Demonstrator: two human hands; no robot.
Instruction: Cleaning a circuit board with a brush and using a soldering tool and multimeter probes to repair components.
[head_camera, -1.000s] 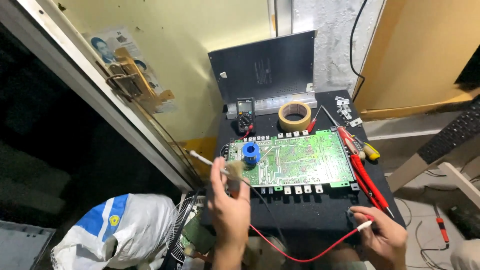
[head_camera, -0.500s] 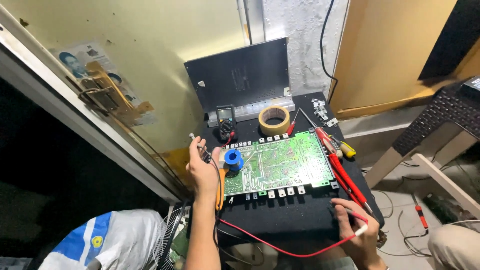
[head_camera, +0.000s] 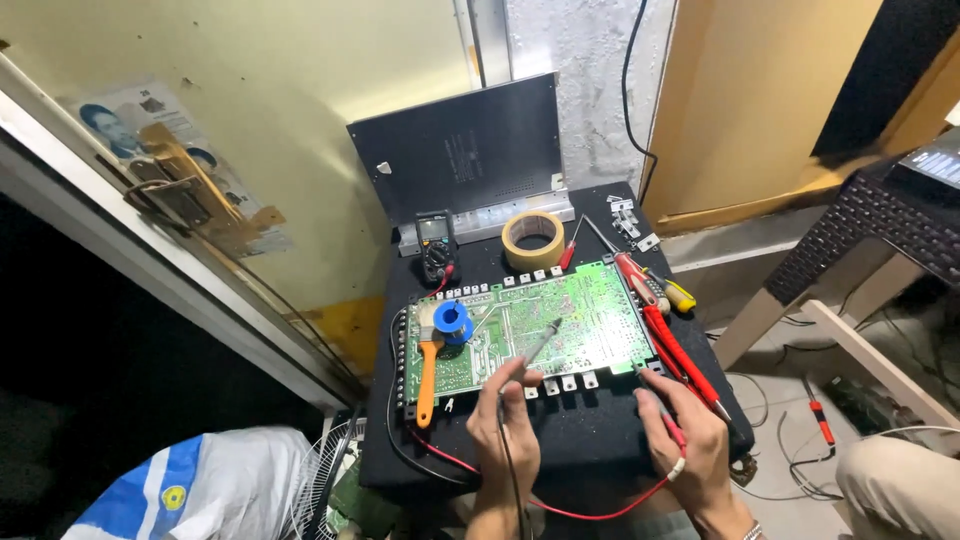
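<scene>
Black bench (head_camera: 600, 440): left hand (head_camera: 505, 420) gripping probe (head_camera: 540, 345) (over board (head_camera: 530, 330))

Room as I see it from the head view: pale yellow wall (head_camera: 300, 90) at left, lit from above, with a worn paper poster (head_camera: 130, 130) stuck on it. A metal door frame (head_camera: 150, 270) runs diagonally, dark beyond it. Rough white plaster strip (head_camera: 580, 60) in the middle, a black cable (head_camera: 632, 90) hanging down it. Tan wooden board (head_camera: 760, 100) leans at right. Woven dark stool (head_camera: 880, 230) on pale legs stands by it. Tiled floor (head_camera: 780, 400) carries loose wires.
</scene>
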